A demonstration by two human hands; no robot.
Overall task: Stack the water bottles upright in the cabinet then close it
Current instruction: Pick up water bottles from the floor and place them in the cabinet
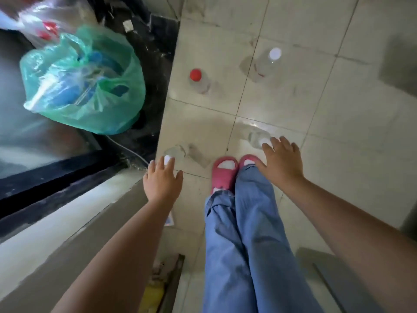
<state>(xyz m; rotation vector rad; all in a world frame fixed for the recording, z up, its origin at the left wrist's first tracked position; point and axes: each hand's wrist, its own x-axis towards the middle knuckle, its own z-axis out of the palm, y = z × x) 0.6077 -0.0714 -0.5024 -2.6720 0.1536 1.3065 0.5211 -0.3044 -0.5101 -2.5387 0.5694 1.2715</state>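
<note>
Several clear plastic water bottles stand upright on the tiled floor. A red-capped bottle (198,81) and a white-capped bottle (269,62) stand farther away. Nearer, my left hand (162,179) hovers with spread fingers over the white cap of a bottle (172,153). My right hand (282,161), fingers apart, is above another white-capped bottle (257,137). Neither hand has closed around anything. The cabinet's dark opening (49,141) lies at the left.
A green plastic bag (83,80) with blue items sits at the cabinet's edge, a clear bag (42,21) with red caps behind it. My feet in pink slippers (228,172) stand between the near bottles. A grey cabinet door or panel (74,242) runs along the lower left.
</note>
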